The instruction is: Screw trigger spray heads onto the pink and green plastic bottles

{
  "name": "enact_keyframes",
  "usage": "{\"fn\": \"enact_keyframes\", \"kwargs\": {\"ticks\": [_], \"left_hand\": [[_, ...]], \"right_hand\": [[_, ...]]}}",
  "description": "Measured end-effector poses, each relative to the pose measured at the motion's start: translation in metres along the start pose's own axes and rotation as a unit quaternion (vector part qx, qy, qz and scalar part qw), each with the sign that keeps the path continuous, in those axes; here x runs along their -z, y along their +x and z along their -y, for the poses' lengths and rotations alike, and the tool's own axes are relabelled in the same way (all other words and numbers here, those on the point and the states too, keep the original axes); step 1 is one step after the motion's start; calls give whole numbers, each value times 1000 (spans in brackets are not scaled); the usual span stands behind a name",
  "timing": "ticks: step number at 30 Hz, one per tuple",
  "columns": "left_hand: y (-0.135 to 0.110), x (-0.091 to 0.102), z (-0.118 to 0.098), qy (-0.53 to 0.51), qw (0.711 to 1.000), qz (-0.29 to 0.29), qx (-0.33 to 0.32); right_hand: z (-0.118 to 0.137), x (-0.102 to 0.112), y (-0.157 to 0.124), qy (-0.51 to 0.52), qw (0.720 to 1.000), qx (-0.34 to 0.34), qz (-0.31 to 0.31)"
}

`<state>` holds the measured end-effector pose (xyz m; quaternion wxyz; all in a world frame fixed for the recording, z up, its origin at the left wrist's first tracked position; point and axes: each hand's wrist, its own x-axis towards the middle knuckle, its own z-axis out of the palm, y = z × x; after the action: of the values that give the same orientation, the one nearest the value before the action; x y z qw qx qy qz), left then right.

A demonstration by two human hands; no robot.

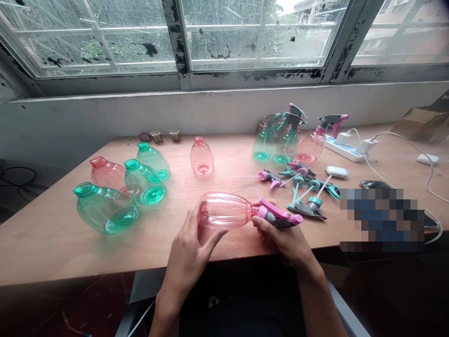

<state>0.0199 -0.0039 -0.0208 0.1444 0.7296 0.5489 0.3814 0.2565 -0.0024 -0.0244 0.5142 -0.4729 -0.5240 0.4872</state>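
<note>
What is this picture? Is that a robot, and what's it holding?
There's no robot here, just a person's two bare hands. The one picture comes from a camera worn on their head, looking forward and down. The left hand holds a pink bottle sideways, and the right hand holds the sprayer at its neck. On the table there are open bottles, pink and green, on the left and in the middle. To the right lie loose sprayers, and behind those stand bottles with sprayers on top. Near them is a white power strip.
</note>
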Motion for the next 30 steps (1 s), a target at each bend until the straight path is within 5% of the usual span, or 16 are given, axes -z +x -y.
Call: {"fn": "enact_keyframes", "kwargs": {"ticks": [30], "left_hand": [[0, 1, -1, 6, 1000, -2, -2]], "right_hand": [[5, 1, -1, -16, 1000, 4, 4]]}}
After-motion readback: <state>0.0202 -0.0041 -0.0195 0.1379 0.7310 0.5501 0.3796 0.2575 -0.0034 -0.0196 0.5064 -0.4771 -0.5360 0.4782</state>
